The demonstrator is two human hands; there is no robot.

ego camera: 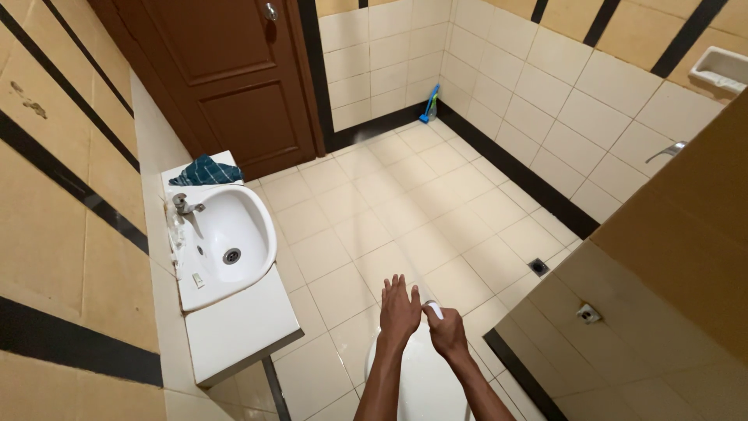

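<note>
Bottom centre of the frame: the left hand (400,308) is spread flat, fingers extended, over a white toilet (425,382). Beside it, the right hand (448,331) is closed around a small white handle (434,309). Left of the frame, a white sink basin (253,234) holds only its drain.

A small white nozzle-like handle (433,310), perhaps a sprayer, above a white toilet (425,382).

Glossy ceramic, shiny metal, dark wood

The toilet (425,382) and sink (234,234) are smooth, glossy white ceramic; the tap (185,206) is shiny metal. Floor tiles (405,203) gleam, the panelled door (234,70) is dark varnished wood, and the cloth (204,170) is soft woven fabric.
</note>
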